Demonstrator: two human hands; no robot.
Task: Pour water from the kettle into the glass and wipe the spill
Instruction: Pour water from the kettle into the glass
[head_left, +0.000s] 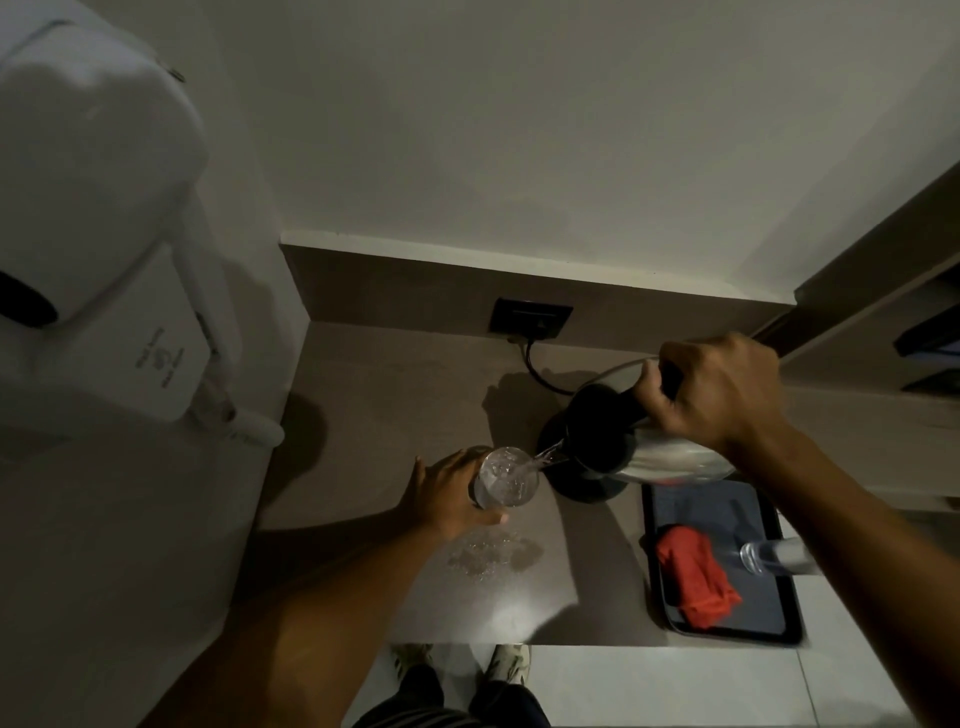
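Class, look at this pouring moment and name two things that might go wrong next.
1. The glass looks nearly full while the kettle pours, so it may overflow.
2. A puddle lies near the counter edge; it might drip onto the floor before the red cloth reaches it.

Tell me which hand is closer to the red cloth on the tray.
Right. The right hand grips the kettle handle just beyond the tray holding the red cloth; the left hand holds the glass farther left.
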